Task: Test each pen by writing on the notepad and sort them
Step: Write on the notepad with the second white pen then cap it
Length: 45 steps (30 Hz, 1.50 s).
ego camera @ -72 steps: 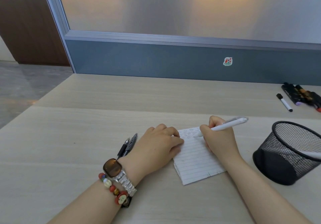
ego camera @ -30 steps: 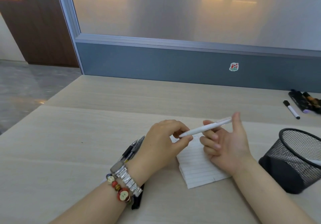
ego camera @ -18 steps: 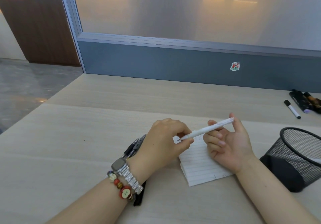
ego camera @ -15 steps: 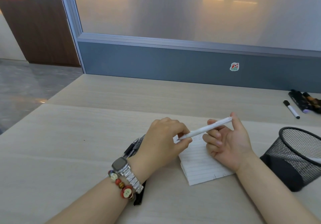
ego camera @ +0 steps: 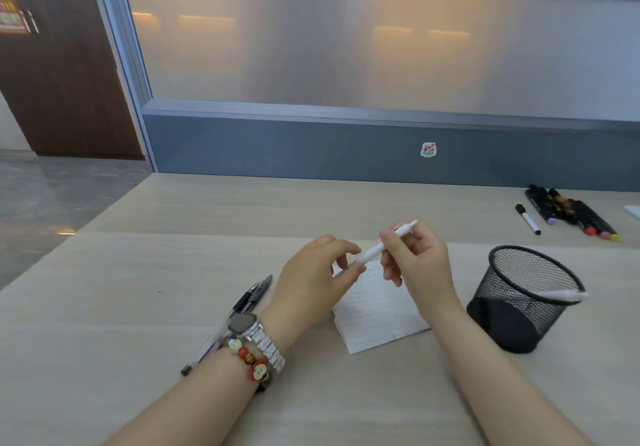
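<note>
The white pen is up in the air over the notepad, tilted, with its tip low on the left and its back end high on the right.

Start at the left. The table is bare there, with lots of room, and its left edge drops to the floor. Next come the dark pens, lying side by side just beside the left wrist. That looks like one sorted pile.

Then the left hand. Its fingers are curled but a little apart, and the thumb and first finger are at the tip end of the white pen. A moment ago they pinched that tip; now I cannot tell if they grip it or only touch it.

The right hand has changed most. A moment ago it lay open under the pen. Now it is turned over and wrapped around the pen's upper half. I think the writing test is over and the pen is being clicked shut or made ready to put away.

To the right, the black mesh cup stands close to the right arm, with a white pen in it. That may be where this pen goes. The path is short and clear, but a wide swing of the arm could tip the cup. Far back on the right lie the markers, well apart from the hands.
</note>
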Each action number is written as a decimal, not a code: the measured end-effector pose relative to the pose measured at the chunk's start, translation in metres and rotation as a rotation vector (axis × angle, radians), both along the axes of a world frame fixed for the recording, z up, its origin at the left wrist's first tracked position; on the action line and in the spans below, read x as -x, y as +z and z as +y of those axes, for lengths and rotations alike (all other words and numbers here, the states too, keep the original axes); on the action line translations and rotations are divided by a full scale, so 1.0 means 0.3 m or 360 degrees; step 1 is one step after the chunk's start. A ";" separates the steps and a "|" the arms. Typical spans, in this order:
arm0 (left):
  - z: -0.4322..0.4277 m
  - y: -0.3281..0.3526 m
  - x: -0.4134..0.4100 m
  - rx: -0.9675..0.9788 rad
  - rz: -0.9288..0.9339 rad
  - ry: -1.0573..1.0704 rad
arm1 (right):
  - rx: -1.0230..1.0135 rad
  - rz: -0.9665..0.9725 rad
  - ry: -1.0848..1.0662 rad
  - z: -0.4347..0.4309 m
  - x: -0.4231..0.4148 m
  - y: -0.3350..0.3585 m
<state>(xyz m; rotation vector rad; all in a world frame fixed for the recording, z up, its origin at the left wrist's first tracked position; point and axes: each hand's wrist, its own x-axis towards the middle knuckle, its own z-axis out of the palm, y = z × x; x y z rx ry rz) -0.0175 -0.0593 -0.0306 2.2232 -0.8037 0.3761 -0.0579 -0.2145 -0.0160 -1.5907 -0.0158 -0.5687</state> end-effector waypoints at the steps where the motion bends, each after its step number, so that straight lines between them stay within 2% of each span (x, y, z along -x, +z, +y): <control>1: -0.013 0.013 0.009 0.0006 0.0003 -0.0021 | 0.0058 -0.0022 0.0016 0.001 0.008 0.017; 7: -0.125 0.155 0.062 0.0281 -0.0002 -0.0170 | 0.0393 -0.0255 0.0010 -0.054 0.088 0.206; 11: -0.250 0.259 0.114 0.0413 0.0004 -0.0343 | 0.0592 -0.0442 -0.0233 -0.144 0.170 0.337; 14: -0.354 0.310 0.156 0.0389 -0.0009 -0.0441 | 0.0704 -0.0481 -0.0381 -0.224 0.227 0.388; 18: -0.466 0.328 0.206 0.0369 -0.0025 -0.0499 | 0.0757 -0.0427 -0.0451 -0.326 0.291 0.371; 28: -0.516 0.206 0.249 -0.0029 0.0021 -0.0470 | 0.1249 -0.0028 -0.0455 -0.472 0.415 0.166; 34: -0.488 0.185 0.247 -0.0039 0.0033 -0.0474 | 0.1259 -0.0022 -0.0523 -0.486 0.439 0.131; 38: -0.438 0.212 0.237 0.0050 -0.0015 -0.0451 | 0.1120 -0.0224 -0.0649 -0.440 0.435 0.202; 41: -0.373 0.230 0.221 0.0069 -0.0003 -0.0414 | 0.1069 -0.0333 -0.0564 -0.348 0.414 0.243; 45: -0.260 0.202 0.201 0.0062 0.0064 -0.0318 | 0.1178 -0.0209 -0.0426 -0.207 0.340 0.203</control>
